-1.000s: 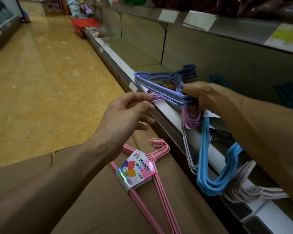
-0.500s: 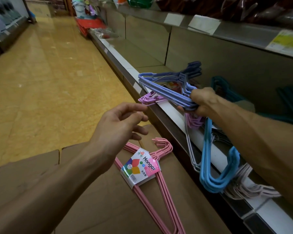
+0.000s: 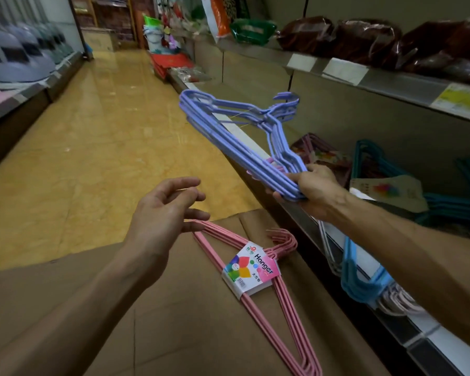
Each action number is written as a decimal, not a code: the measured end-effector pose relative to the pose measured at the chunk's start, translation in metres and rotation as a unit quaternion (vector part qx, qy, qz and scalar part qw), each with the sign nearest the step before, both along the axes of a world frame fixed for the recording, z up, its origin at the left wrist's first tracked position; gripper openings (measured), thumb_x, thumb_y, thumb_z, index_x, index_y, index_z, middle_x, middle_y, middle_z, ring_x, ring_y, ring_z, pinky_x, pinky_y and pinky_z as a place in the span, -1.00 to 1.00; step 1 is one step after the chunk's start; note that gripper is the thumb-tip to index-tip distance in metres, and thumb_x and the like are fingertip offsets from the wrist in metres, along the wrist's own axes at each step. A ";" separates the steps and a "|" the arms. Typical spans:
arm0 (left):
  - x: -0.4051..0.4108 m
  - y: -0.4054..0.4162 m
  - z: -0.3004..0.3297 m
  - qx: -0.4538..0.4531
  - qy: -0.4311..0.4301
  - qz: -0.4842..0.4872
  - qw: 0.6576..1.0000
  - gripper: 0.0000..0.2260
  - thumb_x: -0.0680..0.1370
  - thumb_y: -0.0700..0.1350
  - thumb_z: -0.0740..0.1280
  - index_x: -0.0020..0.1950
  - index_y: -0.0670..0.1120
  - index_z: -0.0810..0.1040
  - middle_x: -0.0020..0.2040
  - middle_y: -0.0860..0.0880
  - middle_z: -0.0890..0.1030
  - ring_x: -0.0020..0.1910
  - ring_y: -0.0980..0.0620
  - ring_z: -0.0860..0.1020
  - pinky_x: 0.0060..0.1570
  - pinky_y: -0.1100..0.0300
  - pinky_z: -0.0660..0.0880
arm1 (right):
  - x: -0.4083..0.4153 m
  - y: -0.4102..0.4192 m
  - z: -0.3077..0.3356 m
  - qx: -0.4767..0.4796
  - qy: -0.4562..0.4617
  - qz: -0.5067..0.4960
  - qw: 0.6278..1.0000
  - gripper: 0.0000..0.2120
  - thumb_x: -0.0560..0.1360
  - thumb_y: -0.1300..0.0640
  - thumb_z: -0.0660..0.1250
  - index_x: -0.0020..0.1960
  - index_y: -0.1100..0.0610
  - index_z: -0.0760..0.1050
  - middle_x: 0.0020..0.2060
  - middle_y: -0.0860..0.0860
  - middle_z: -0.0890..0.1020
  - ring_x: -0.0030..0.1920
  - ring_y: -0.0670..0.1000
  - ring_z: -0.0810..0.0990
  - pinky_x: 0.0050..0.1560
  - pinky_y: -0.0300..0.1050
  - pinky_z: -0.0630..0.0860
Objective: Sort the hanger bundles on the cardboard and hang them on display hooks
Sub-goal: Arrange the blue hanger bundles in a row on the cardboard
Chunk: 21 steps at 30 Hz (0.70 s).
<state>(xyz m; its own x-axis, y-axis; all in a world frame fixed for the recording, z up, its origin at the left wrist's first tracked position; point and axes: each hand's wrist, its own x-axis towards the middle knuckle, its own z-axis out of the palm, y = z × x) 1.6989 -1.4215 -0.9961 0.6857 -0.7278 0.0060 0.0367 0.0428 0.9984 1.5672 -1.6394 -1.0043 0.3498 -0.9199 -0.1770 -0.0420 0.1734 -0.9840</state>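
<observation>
Gripping tight, the right hand [image 3: 314, 189] has its fingers curled round one end of the lavender hanger bundle [image 3: 244, 143], right of centre frame, and the bundle fans up and away toward the upper middle, hooks pointing at the shelf. Over to the left hand [image 3: 164, 213], centre frame: fingers loosely spread, holding nothing, hovering just above the tip of the pink hanger bundle [image 3: 277, 297]. That pink bundle lies flat on the brown cardboard [image 3: 179, 327] across the lower middle, banded with a colourful "Hanger" label [image 3: 251, 268]. Lower right, a blue hanger bundle [image 3: 360, 280] hangs off the shelf edge [image 3: 418, 328], pale ones beside it. Teal hangers [image 3: 445, 204] sit on the shelf at far right.
</observation>
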 end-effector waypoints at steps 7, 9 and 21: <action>0.042 0.058 0.025 -0.002 0.104 0.099 0.990 -0.79 0.63 -0.06 0.30 0.21 -0.12 0.44 0.20 -0.19 0.55 0.03 -0.22 0.64 0.06 -0.04 0.57 | 0.018 0.097 0.012 0.024 -0.018 0.135 0.990 -0.83 0.58 0.43 0.25 0.17 0.39 0.41 -0.26 0.30 0.63 -0.41 0.19 0.68 -0.49 -0.05 0.61; 0.052 0.076 0.034 0.004 0.122 0.119 0.985 -0.78 0.61 -0.02 0.32 0.19 -0.08 0.43 0.26 -0.21 0.50 0.11 -0.24 0.61 0.17 -0.11 0.55 | 0.021 0.126 0.016 0.033 -0.024 0.171 0.984 -0.81 0.59 0.42 0.25 0.19 0.39 0.41 -0.28 0.28 0.65 -0.42 0.18 0.68 -0.47 -0.04 0.63; 0.105 0.160 0.060 -0.068 0.286 0.239 0.925 -0.69 0.51 0.11 0.43 0.00 -0.08 0.45 -0.02 -0.13 0.53 0.08 -0.16 0.57 -0.02 -0.19 0.53 | 0.046 0.242 0.033 0.095 -0.087 0.336 0.933 -0.70 0.57 0.37 0.31 0.28 0.32 0.37 -0.05 0.38 0.64 -0.16 0.34 0.70 -0.29 0.08 0.68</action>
<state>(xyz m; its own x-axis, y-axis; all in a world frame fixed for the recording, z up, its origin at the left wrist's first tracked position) 1.8044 -1.2611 -0.9364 0.8490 -0.3590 -0.3877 0.5013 0.3155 0.8057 1.6136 -1.3970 -0.9717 0.8752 -0.4400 -0.2010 -0.0465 0.3371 -0.9403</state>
